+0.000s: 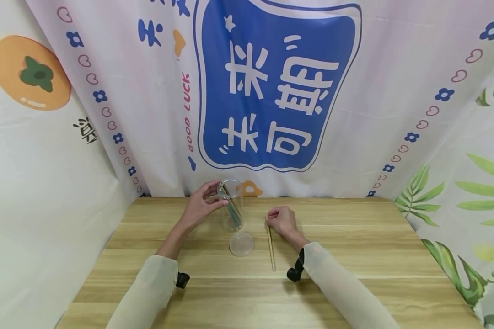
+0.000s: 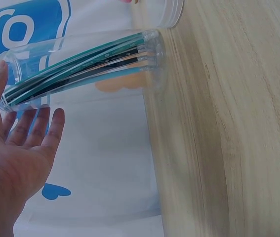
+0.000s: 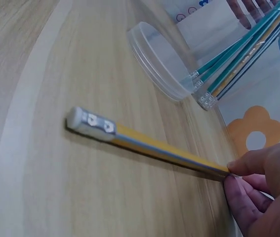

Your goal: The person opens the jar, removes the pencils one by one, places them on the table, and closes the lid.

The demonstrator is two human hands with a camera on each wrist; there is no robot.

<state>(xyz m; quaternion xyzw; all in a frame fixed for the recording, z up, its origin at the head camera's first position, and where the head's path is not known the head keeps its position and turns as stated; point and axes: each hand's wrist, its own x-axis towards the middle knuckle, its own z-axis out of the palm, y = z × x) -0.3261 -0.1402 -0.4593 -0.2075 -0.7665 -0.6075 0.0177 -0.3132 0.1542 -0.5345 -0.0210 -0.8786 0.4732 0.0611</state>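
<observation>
My left hand (image 1: 199,205) holds a tall clear plastic jar (image 2: 85,91) near its mouth, thumb on one side and fingertips on the other. Inside the jar several pencils (image 2: 95,61), green, black and yellowish, lean against the wall with their eraser ends at the bottom. To the right, my right hand (image 1: 283,220) pinches the far end of a single yellow pencil (image 3: 174,156) between thumb and fingers. Its white eraser and silver band point toward the near side, low over the wood. Curled fingers hide the pencil's other end.
A round clear lid (image 1: 241,245) lies on the wooden table (image 1: 238,292), between the jar and the yellow pencil. Directly behind the table's far edge hangs a printed cloth (image 1: 333,183). More printed cloth covers the left and right sides.
</observation>
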